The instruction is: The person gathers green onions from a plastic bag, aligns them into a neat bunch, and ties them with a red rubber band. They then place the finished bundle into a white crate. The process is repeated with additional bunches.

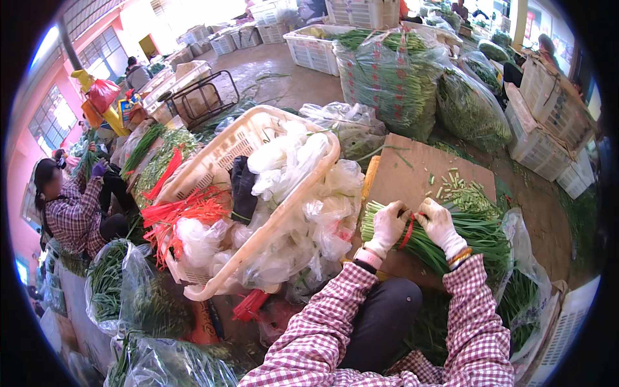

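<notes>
A bundle of long green stalks (435, 237), like garlic chives or garlic stems, lies across a brown board (406, 176), its pale cut ends to the left. A red tie (407, 233) passes around it. My left hand (390, 223), in a whitish glove, pinches one part of the tie at the top of the bundle. My right hand (437, 223), gloved too, pinches the tie just to the right, fingertips close to the left hand's. Short cut stalk ends (459, 188) are scattered on the board beyond the hands. Whether the tie is knotted cannot be told.
Left of the board stands a plastic basket (268, 222) with clear bags and red ties (193, 208). A bag of greens (520, 295) touches my right side. Large filled bags (391, 82) and crates (541, 130) stand beyond. A co-worker (72, 208) sits at the far left.
</notes>
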`<move>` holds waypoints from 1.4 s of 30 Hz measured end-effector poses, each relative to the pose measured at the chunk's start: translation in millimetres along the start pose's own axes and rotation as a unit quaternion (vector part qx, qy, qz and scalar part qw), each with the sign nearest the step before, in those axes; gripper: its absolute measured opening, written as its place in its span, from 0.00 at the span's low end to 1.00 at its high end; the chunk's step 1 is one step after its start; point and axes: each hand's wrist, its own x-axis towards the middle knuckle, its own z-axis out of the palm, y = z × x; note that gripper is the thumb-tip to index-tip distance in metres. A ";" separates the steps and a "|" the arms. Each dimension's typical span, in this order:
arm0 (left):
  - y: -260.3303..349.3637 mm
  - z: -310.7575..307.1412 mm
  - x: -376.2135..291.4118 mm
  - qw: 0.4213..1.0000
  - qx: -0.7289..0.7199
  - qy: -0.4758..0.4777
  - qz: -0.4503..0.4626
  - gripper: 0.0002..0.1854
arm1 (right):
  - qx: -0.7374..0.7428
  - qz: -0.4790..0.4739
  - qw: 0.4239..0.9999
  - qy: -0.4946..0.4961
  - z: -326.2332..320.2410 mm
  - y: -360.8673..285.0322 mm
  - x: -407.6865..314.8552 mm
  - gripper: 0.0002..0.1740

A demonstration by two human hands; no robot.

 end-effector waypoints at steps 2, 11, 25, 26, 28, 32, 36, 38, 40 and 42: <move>-2.9 -4.2 20.1 0.992 0.051 -0.104 -0.050 0.10 | -0.215 -0.120 0.969 0.007 -3.7 -16.3 -1.0 0.04; -18.6 13.1 86.2 0.892 0.219 -0.388 0.074 0.15 | -0.314 -0.118 0.941 0.035 22.1 -35.9 1.3 0.08; -2.7 -20.5 -17.2 0.956 0.195 -0.027 0.216 0.09 | -0.279 -0.088 0.956 -0.011 3.4 -23.4 -29.8 0.12; -5.2 -17.6 -15.1 0.958 0.184 -0.014 0.217 0.08 | -0.239 -0.094 0.967 -0.004 -0.6 -19.2 -26.0 0.12; -10.5 -13.9 -15.3 0.957 0.163 0.015 0.240 0.03 | -0.208 -0.047 0.974 -0.072 -7.0 -9.9 -14.3 0.10; -17.7 -13.6 -16.9 0.953 0.163 0.022 0.254 0.03 | -0.101 -0.007 0.992 -0.081 -3.4 4.7 30.9 0.13; -16.6 -15.2 -17.0 0.953 0.174 0.010 0.248 0.03 | -0.128 0.027 0.960 -0.249 -1.1 14.9 56.9 0.14; -14.8 -17.5 -17.8 0.954 0.180 0.004 0.241 0.03 | -0.140 0.014 0.959 -0.244 -5.0 17.9 52.5 0.13; -13.3 -19.8 -15.4 0.955 0.182 -0.006 0.236 0.04 | -0.151 -0.015 0.974 -0.166 -8.5 16.6 39.6 0.12; -12.2 -20.1 -8.2 0.972 0.157 -0.023 0.173 0.05 | -0.182 -0.054 0.977 -0.098 -8.7 10.2 23.4 0.10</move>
